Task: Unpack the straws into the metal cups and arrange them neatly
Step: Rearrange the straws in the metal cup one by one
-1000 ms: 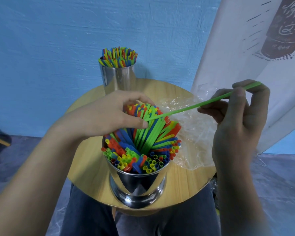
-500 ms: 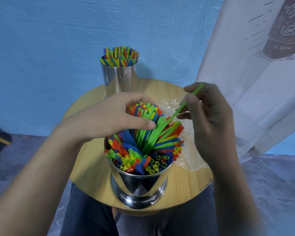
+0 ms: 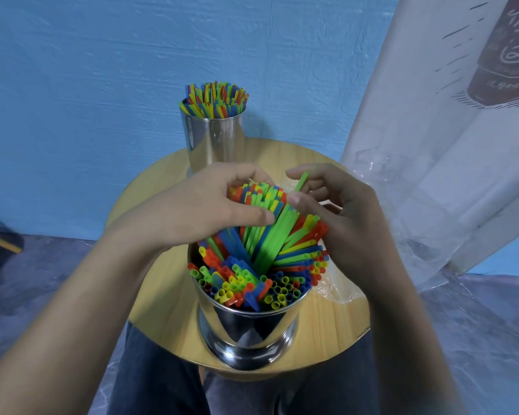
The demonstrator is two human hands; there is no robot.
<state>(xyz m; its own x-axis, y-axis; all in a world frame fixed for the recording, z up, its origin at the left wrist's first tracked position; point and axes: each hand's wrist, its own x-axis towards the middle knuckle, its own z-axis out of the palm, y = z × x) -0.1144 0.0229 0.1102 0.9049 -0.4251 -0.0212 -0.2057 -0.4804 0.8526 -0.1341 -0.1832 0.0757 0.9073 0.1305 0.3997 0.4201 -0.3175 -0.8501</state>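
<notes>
The left hand (image 3: 198,211) curls its fingers round the leaning straws (image 3: 270,235) in the near metal cup (image 3: 252,330) on the round desk (image 3: 165,310). The right hand (image 3: 345,223) pinches one green straw (image 3: 302,180) between thumb and forefinger; the far cup (image 3: 215,142) stands full.

Lettering on the banner only
The white banner (image 3: 432,151) at the right bears a dark red printed cup (image 3: 501,76) with large pale Chinese characters, cut off by the frame edge. One looks like 这. The small line beneath is too blurred to read.
</notes>
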